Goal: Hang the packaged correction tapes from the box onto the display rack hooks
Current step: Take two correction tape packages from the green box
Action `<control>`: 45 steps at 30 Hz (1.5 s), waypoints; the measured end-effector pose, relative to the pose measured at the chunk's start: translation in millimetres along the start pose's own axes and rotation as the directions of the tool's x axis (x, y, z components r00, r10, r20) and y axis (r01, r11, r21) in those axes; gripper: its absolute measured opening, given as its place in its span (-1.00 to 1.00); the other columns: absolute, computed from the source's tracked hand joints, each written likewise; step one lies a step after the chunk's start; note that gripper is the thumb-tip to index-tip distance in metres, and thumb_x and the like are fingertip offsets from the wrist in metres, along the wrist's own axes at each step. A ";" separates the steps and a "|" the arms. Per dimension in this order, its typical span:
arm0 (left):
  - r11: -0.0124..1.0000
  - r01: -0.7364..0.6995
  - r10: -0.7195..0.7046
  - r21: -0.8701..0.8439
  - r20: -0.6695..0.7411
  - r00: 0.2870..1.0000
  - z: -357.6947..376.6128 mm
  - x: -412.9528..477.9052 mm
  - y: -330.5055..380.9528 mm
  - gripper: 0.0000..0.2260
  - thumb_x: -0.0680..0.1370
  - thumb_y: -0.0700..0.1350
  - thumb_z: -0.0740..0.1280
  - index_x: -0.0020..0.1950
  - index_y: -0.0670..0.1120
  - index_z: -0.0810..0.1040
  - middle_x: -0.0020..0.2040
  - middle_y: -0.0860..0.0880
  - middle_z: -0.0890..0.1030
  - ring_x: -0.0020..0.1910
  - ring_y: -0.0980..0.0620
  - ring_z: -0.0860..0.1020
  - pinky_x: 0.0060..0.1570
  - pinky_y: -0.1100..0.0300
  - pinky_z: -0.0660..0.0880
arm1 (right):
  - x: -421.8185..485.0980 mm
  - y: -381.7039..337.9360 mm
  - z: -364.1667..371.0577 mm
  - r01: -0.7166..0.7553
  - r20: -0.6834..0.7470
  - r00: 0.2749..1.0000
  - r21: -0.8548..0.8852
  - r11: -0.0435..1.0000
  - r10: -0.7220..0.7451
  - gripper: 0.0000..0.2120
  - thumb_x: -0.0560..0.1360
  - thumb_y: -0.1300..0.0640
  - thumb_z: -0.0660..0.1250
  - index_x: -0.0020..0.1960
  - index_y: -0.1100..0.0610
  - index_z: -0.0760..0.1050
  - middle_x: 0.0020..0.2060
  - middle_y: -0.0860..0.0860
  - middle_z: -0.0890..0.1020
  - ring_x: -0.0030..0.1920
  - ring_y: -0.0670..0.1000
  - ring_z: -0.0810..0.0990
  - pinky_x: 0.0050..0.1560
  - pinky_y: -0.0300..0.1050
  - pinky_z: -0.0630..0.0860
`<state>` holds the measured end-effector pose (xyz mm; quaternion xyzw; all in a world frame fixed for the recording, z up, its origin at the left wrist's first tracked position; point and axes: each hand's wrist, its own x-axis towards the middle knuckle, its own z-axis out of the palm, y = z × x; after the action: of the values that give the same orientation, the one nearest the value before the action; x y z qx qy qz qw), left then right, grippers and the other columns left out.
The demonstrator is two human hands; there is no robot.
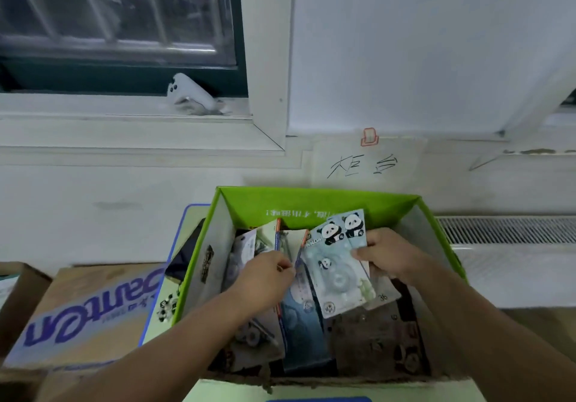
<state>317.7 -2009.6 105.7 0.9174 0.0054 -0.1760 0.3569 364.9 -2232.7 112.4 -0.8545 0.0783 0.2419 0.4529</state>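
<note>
On the head view, my right hand [388,253] pinches a fan of pale-blue panda-printed correction tape cards [335,264] inside the green cardboard box [311,202], my left hand [268,277] nipping an orange-edged card [294,241]; light, stiff, slippery, I'd judge, best gripped near their top edges.

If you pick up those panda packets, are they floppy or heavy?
Probably fairly stiff: the panda packets stand flat and unbent in the right hand. Likely light, since that one hand pinches several fanned together. The glossy fronts might let them slide apart.
</note>
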 end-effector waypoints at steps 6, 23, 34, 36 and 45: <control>0.837 0.131 -0.022 -0.532 0.207 0.978 4.1 5.8 20.4 -0.72 0.54 0.09 0.31 0.06 -0.11 0.56 -0.10 -0.06 0.62 -0.25 0.11 0.54 -0.22 0.23 0.44 | -30.0 -18.0 -21.8 0.141 -0.001 0.990 0.082 0.987 -0.141 -0.78 0.54 0.23 0.33 -0.09 0.43 0.48 -0.55 0.03 0.44 -0.60 -0.10 0.37 -0.49 -0.18 0.33; 0.552 0.105 -0.144 -0.827 0.030 0.989 0.6 18.3 57.2 -0.71 0.50 0.06 0.37 0.03 -0.15 0.58 0.00 -0.12 0.63 0.01 -0.09 0.56 0.19 -0.12 0.45 | -53.3 -11.9 -34.8 0.201 -0.363 0.926 0.248 0.948 -0.102 -0.82 0.55 0.24 0.30 -0.21 0.27 0.48 -0.55 0.04 0.34 -0.57 -0.05 0.27 -0.48 -0.22 0.23; 0.667 -0.048 0.159 -0.744 0.079 0.984 -17.3 2.0 80.8 -0.79 0.64 -0.09 0.19 -0.06 -0.08 0.60 -0.04 -0.13 0.67 -0.01 -0.13 0.60 0.11 -0.06 0.50 | -147.3 23.0 -9.6 0.246 -0.711 0.681 0.447 0.860 0.175 -0.80 0.54 0.24 0.33 -0.21 0.32 0.45 -0.56 -0.02 0.38 -0.58 -0.09 0.28 -0.55 -0.25 0.23; 0.696 -0.066 0.217 -0.715 0.122 0.968 -8.8 -4.0 82.0 -0.78 0.64 -0.10 0.19 -0.10 -0.11 0.58 -0.10 -0.16 0.60 -0.13 -0.11 0.52 -0.07 -0.04 0.43 | -166.9 36.4 7.3 0.227 -0.729 0.641 0.478 0.849 0.239 -0.78 0.56 0.23 0.31 -0.22 0.27 0.38 -0.54 0.03 0.34 -0.60 -0.07 0.28 -0.53 -0.25 0.21; 0.761 -0.070 0.452 -0.645 0.450 0.770 75.2 -87.2 139.9 -0.83 0.61 -0.10 0.24 -0.08 -0.09 0.60 -0.11 -0.14 0.67 -0.10 -0.18 0.63 0.02 -0.17 0.55 | -323.0 84.9 59.3 0.305 -0.842 0.166 0.538 0.786 0.513 -0.89 0.56 0.30 0.26 -0.07 0.37 0.44 -0.54 0.13 0.47 -0.60 0.01 0.39 -0.50 -0.21 0.31</control>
<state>230.9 -2153.1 174.1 0.6495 -0.1840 -0.3822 0.6310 33.4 -2261.0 178.3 -0.5980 0.4859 -0.3713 0.5182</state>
